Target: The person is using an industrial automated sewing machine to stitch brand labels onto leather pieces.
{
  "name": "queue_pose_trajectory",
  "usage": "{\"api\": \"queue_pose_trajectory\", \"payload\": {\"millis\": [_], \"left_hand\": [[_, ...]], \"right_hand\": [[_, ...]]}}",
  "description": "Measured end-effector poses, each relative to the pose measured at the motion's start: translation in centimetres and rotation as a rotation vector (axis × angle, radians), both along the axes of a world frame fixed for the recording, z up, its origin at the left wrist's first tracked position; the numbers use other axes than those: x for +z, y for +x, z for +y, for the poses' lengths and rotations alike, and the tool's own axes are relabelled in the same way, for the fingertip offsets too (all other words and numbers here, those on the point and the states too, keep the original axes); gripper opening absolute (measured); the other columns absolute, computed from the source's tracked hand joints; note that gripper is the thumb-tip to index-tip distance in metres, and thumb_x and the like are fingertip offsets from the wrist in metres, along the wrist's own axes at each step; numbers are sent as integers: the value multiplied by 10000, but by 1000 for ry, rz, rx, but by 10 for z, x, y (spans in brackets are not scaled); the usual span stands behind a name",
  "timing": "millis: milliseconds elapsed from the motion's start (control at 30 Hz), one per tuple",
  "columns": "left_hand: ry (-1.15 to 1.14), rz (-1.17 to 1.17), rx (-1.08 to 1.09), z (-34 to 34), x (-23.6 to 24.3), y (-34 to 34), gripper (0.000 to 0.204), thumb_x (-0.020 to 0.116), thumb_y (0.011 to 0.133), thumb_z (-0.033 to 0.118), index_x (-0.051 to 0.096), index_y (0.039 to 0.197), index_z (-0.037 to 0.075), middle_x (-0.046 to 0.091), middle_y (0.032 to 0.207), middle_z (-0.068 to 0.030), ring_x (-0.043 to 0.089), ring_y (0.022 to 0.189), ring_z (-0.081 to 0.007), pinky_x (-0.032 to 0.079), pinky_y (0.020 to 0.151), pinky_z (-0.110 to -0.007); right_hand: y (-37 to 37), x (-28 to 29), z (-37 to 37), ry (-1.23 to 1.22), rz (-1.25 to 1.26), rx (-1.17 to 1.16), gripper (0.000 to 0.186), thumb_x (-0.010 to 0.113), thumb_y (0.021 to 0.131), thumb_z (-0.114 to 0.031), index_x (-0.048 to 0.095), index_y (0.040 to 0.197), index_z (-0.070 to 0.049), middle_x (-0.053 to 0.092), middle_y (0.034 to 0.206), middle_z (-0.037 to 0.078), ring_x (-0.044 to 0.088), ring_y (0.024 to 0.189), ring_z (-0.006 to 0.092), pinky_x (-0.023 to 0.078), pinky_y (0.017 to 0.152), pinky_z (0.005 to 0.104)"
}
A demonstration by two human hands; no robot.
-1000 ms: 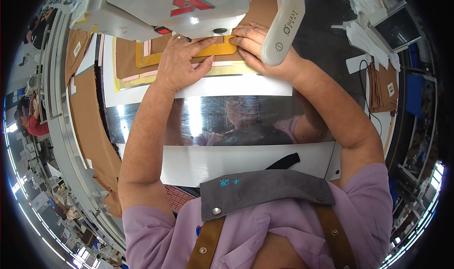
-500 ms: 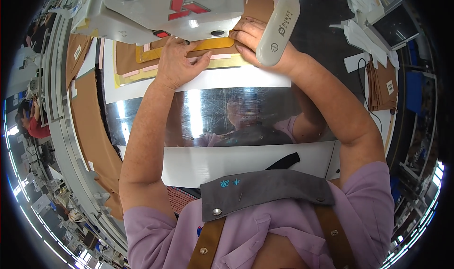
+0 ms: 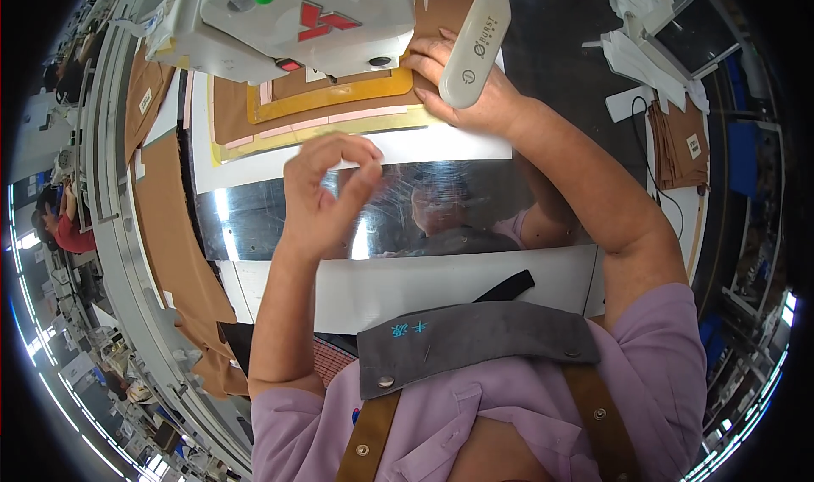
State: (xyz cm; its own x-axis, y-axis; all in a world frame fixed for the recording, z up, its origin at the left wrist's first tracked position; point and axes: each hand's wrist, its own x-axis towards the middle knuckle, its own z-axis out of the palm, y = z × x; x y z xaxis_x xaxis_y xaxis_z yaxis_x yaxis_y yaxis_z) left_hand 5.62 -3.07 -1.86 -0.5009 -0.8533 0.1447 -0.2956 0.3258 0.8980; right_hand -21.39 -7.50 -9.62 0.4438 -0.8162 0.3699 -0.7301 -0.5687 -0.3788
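My left hand (image 3: 326, 189) is raised over the shiny metal plate (image 3: 475, 202), its fingers curled and the thumb close to the index fingertip. Nothing shows between them. Fingers extended, my right hand (image 3: 483, 100) lies at the right end of a yellow rectangular frame (image 3: 339, 96), partly hidden behind a pale work lamp (image 3: 476, 54). Brown material (image 3: 229, 113) with pink strips lies under and around the frame, on a yellow-edged sheet over white paper (image 3: 441, 143). A white sewing machine head (image 3: 314, 24) with a red emblem covers the frame's far part.
Stacked brown pieces (image 3: 678, 147) lie at the right beside a black cable (image 3: 640, 139) and a white flat object. A screen (image 3: 699, 37) and crumpled white material (image 3: 636, 37) stand at the far right. Long brown material (image 3: 174, 219) runs along the left by a metal rail.
My left hand has lifted off the yellow frame and come back toward me, its fingers curling. The right hand stays at the frame's right end. My view has shifted slightly.
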Motion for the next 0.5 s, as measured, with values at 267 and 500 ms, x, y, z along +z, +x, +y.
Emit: {"api": "queue_pose_trajectory", "payload": {"millis": [267, 500], "left_hand": [[216, 1174, -411, 109, 160, -40, 180, 739, 942, 302, 736, 924, 123, 631, 941, -18, 534, 707, -140, 349, 789, -326], [573, 1095, -583, 158, 193, -61, 229, 664, 1009, 339, 764, 922, 152, 619, 998, 1, 550, 792, -156, 309, 808, -341]], "right_hand": [[-1, 11, 20, -208, 79, -185, 338, 702, 895, -251, 678, 1185, -80, 629, 1248, 90, 551, 1250, 280, 327, 1171, 509], [-38, 8, 77, -185, 27, -452, 385, 714, 907, -294, 654, 1227, -88, 601, 1289, 90, 529, 1279, 256, 292, 1194, 501]]}}
